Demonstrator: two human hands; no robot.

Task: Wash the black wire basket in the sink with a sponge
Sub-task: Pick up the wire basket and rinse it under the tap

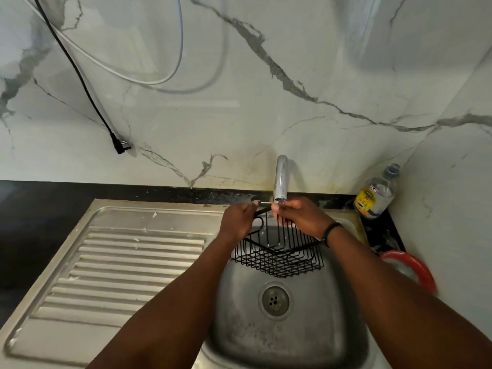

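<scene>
The black wire basket [279,258] is held up over the steel sink bowl [314,328], tilted with its mesh side toward me. My left hand [238,221] grips the basket's top wire at the left. My right hand [300,217] has its fingers curled around the upper wires just under the tap spout [281,179]. No sponge is visible. I cannot tell whether water is running.
A ribbed steel drainboard [119,262] lies left of the bowl. A clear bottle with a yellow label [376,195] stands in the back right corner. A red-rimmed object [414,267] sits at the right. A black cable with a plug [121,147] hangs against the marble wall.
</scene>
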